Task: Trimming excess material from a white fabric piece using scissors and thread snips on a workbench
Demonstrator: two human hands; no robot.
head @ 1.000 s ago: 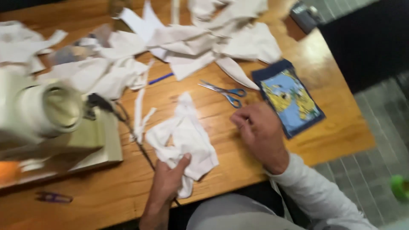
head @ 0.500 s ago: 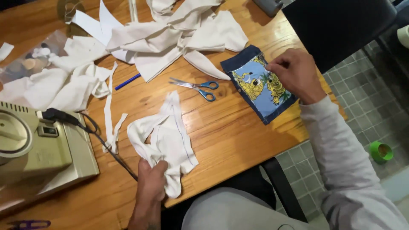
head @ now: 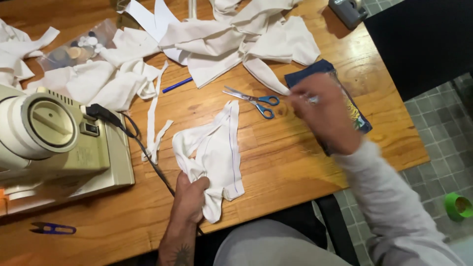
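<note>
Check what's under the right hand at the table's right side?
The right hand hovers, blurred, over a dark blue pouch with a yellow pattern lying on the wooden table. Only the pouch's top corner and right edge show; its middle is covered.

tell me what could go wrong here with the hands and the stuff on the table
1. The scissors lie with their blades open right beside the moving right hand; a careless sweep could catch the points.
2. The black power cord runs from the sewing machine past the left hand, whose grip holds the white fabric piece; tugging the cloth might snag the cord.
3. That fabric overhangs the table edge and could slide off.
</note>
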